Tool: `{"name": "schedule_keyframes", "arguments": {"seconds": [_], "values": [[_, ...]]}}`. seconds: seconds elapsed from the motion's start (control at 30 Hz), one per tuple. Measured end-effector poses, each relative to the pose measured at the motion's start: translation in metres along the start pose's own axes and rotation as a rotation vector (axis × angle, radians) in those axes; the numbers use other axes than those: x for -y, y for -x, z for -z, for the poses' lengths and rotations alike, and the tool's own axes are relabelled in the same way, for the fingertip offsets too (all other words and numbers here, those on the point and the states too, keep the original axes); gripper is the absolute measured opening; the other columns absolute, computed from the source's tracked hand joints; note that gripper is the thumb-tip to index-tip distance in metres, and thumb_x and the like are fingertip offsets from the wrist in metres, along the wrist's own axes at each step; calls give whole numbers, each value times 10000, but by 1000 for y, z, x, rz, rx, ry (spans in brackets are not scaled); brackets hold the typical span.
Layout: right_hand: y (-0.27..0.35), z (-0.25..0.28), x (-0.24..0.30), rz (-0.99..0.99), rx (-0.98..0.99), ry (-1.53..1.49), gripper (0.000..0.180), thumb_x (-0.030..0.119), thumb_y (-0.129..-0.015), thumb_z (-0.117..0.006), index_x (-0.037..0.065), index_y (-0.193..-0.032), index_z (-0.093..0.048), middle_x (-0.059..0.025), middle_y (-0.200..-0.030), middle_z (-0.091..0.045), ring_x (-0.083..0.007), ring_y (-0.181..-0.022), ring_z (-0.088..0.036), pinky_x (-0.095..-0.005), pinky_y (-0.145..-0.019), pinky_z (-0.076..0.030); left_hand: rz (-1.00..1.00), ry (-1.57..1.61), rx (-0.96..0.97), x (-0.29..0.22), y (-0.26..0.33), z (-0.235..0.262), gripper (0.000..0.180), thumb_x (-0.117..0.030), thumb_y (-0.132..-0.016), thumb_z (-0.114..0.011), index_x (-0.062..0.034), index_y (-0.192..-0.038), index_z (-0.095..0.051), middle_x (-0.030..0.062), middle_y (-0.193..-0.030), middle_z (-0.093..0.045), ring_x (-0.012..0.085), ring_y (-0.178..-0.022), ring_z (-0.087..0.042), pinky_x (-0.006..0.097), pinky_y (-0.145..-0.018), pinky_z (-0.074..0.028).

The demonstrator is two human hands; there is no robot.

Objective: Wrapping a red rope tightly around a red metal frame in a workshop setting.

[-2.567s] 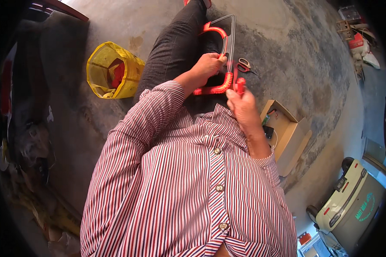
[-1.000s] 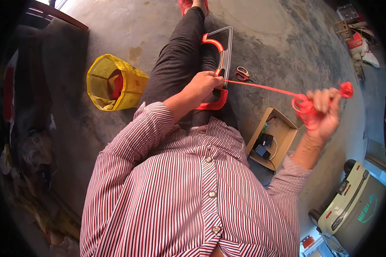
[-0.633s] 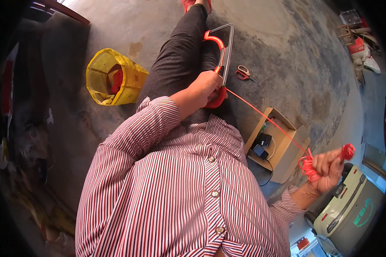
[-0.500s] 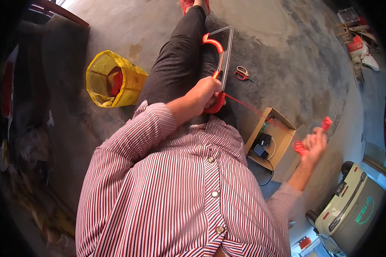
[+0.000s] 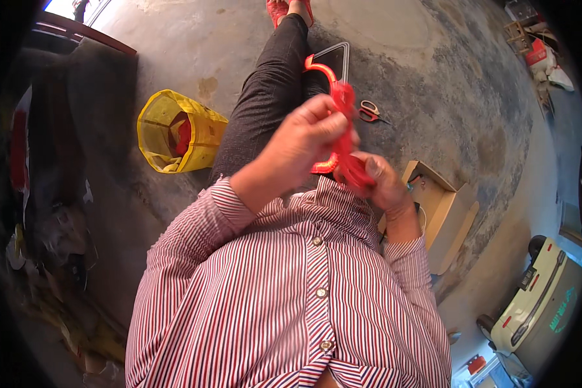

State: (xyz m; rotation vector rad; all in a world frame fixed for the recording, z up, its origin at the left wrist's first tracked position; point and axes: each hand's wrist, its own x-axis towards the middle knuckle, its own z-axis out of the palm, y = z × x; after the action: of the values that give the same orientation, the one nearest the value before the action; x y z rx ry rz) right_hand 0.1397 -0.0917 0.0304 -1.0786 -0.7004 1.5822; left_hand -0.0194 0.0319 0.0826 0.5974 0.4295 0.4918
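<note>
Red cord was pinched in the left hand fingers; the right hand gripped a red bundle beside the frame.

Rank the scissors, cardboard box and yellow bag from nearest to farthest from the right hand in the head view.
From the right hand:
1. Cardboard box, just to its right.
2. Scissors, on the floor beyond it.
3. Yellow bag, far left, across the leg.

both hands grip red cord on a frame.
</note>
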Motion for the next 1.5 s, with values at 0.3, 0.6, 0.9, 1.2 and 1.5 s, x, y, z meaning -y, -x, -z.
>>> {"name": "schedule_keyframes", "arguments": {"seconds": [0.3, 0.6, 0.9, 1.2, 1.5], "values": [[-59, 41, -14, 235, -195, 796, 213, 109, -787, -628, -34, -941, -661, -69, -817, -567, -182, -725, -576, -311, -671, -475, -407, -1661, 11, 31, -37, 75, 206, -11, -682, -659, -60, -882, -656, 105, -794, -612, 272, -810, -616, 348, -713, -515], [-33, 33, 39, 448, -290, 506, 103, 120, -798, -613, 25, -833, -594, -150, -1060, -607, -250, -814, -582, -391, -837, -458, -47, -996, -425, 45, -55, 72, 353, -40, -673, -655, -7, -1017, -581, 155, -1049, -591, 284, -1003, -574, 335, -896, -441], [29, -67, 153, 627, 240, -370, 227, 79, -878, -598, 40, -964, -392, -11, -610, -425, -35, -441, -370, -189, -402, -341, 251, -490, -352, 67, -55, 73, 554, -49, -705, -566, -40, -1246, -448, 102, -1010, -545, 209, -964, -518, 321, -888, -400], [52, -91, 172, 733, 481, -587, 254, 28, -869, -585, 29, -910, -334, -81, -589, -474, -102, -360, -368, -240, -312, -274, 242, -446, -378, 72, -53, 63, 597, -62, -701, -557, -55, -1283, -424, 127, -1119, -525, 261, -1086, -467, 381, -981, -336], [25, -15, 147, 719, 69, 324, 359, -10, -768, -608, -17, -1116, -524, -17, -774, -592, -86, -609, -506, -238, -551, -410, -294, -1094, -367, 30, -41, 53, 134, -99, -831, -663, 5, -896, -608, 52, -689, -619, 81, -646, -566, 255, -606, -484]]}}
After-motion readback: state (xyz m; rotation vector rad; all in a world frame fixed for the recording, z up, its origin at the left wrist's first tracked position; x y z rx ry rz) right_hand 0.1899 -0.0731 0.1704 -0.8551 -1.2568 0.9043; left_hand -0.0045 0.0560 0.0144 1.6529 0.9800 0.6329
